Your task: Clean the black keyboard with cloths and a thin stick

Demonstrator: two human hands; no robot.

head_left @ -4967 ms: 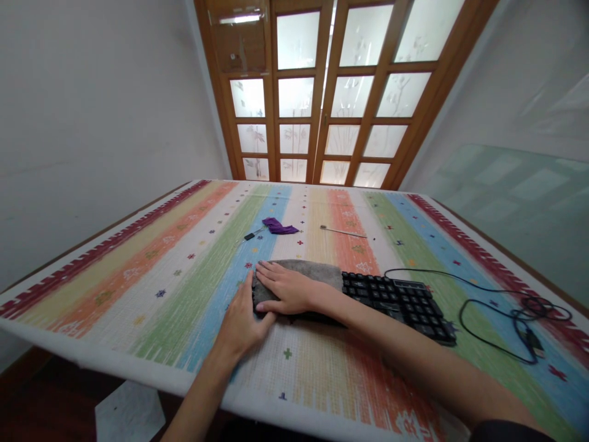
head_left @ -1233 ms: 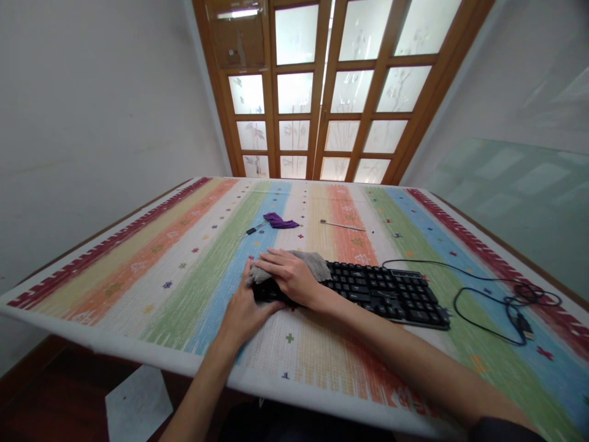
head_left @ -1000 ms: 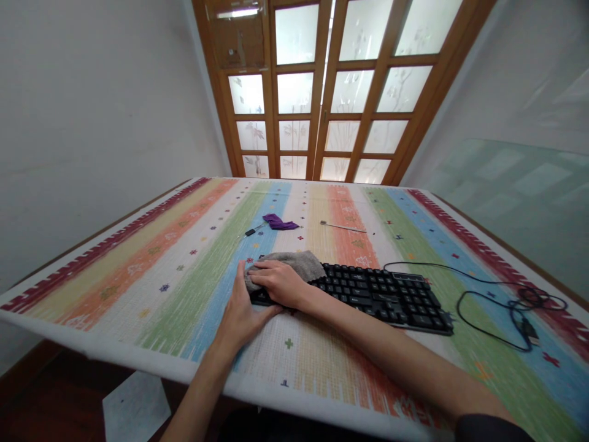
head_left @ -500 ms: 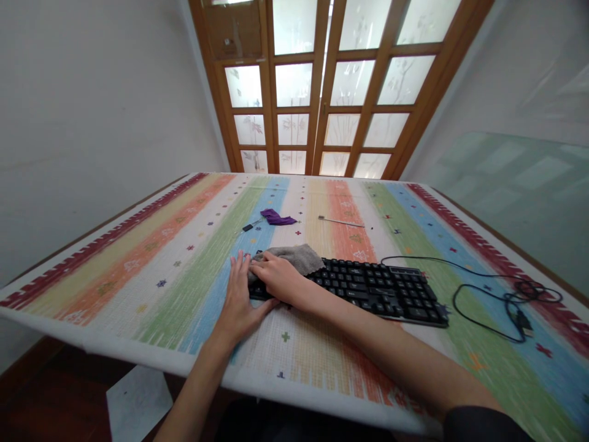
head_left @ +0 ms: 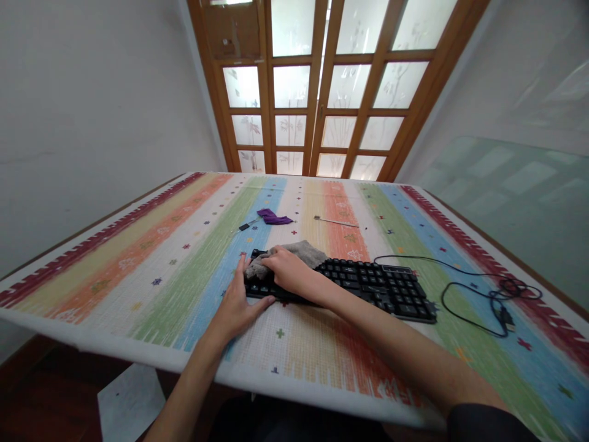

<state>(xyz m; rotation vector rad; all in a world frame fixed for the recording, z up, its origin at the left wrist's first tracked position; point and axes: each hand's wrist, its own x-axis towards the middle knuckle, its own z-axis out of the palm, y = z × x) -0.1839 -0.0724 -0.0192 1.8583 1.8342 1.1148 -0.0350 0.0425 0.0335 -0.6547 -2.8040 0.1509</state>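
A black keyboard lies at a slant on the striped tablecloth. My right hand is closed on a grey cloth and presses it onto the keys at the left part of the keyboard. Part of the cloth spreads beyond the fingers toward the back edge. My left hand grips the keyboard's left end, fingers along its side and thumb at the front edge. The keys beneath the cloth and right hand are hidden.
Behind the keyboard lie a purple cloth, a small black object with a thin end, and a slim brush-like stick. The keyboard's black cable is coiled at the right. The table's front edge is near me.
My right hand and the cloth have shifted slightly along the keyboard, baring some keys at the front left. My left hand stays at the keyboard's left end. The view has shifted a little.
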